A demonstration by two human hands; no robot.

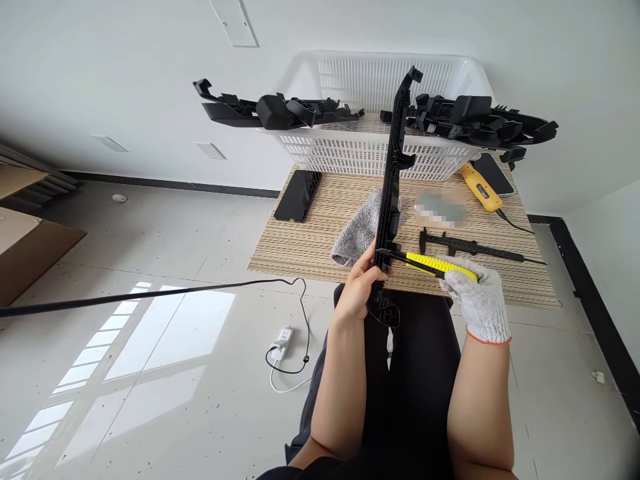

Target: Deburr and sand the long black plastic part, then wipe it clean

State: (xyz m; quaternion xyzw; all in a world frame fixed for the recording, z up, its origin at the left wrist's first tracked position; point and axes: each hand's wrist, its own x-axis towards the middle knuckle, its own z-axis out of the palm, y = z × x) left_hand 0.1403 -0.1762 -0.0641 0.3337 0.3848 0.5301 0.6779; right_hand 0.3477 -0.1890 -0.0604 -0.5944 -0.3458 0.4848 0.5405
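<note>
A long black plastic trim piece [391,177] stands nearly upright in front of me, its lower end above my lap. My bare left hand [356,291] is closed around its lower part. In a white knitted glove, my right hand [477,300] grips a yellow utility knife [433,265]. The knife's tip points left and meets the trim piece just above my left fingers; whether the blade touches it I cannot tell. Behind the piece lies a crumpled grey cloth [356,230] on the table.
A white plastic basket [320,150] stands at the table's back, with black plastic parts [277,112] and more black parts [475,120] across it. The striped tabletop [290,250] carries a phone [299,195], black calipers [470,247] and a yellow corded tool [481,188]. A power strip [283,343] lies on the floor.
</note>
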